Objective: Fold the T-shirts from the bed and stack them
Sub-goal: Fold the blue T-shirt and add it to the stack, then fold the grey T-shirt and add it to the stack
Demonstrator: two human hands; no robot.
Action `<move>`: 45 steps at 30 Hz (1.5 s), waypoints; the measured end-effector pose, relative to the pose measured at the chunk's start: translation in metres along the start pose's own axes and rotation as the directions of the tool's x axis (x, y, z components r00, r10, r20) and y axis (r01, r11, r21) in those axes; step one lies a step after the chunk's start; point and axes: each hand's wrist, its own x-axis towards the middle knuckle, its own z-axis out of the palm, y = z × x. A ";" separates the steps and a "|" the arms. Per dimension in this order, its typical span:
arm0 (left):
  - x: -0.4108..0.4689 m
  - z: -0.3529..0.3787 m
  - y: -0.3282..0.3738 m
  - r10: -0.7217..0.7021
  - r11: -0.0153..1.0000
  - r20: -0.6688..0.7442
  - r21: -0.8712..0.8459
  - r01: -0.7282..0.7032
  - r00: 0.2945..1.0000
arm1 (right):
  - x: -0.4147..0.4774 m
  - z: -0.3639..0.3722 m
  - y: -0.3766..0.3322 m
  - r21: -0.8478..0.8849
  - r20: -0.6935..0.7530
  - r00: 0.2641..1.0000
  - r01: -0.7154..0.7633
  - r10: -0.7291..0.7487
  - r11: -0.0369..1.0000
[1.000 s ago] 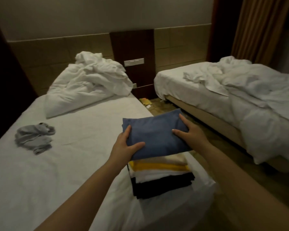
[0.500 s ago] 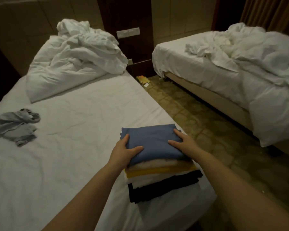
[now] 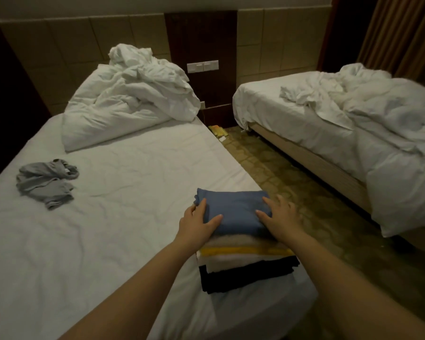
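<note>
Showing the stack of folded T-shirts (image 3: pixel 245 266) at the near right corner of the bed (image 3: pixel 108 229): black lowest, then white, yellow and beige layers, with a folded blue T-shirt (image 3: pixel 233 212) on top. The left hand (image 3: pixel 196 224) lies against the blue T-shirt's left edge, fingers extended, thumb across its top. The right hand (image 3: pixel 282 219), slightly blurred, rests on its right edge with fingers spread. Farther left lies a crumpled grey garment (image 3: pixel 44 184), well apart from the stack. A bunched white duvet (image 3: pixel 130 104) occupies the bed's head. Across the tiled floor (image 3: pixel 292 182) stands a second bed (image 3: pixel 353 123).
</note>
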 end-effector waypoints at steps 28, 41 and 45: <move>-0.212 -0.201 -0.102 0.078 0.927 -0.514 0.353 0.127 0.854 | -0.154 -0.054 -0.251 -0.121 -0.193 0.823 0.521 -0.535 0.845; -0.182 -0.252 -0.227 -0.144 0.846 -0.503 0.383 0.370 0.852 | -0.095 0.051 -0.346 -0.100 -0.067 0.803 0.585 -0.592 0.805; -0.135 -0.264 -0.273 -0.210 0.835 -0.505 0.352 0.422 0.837 | -0.058 0.104 -0.379 -0.092 0.006 0.805 0.591 -0.593 0.801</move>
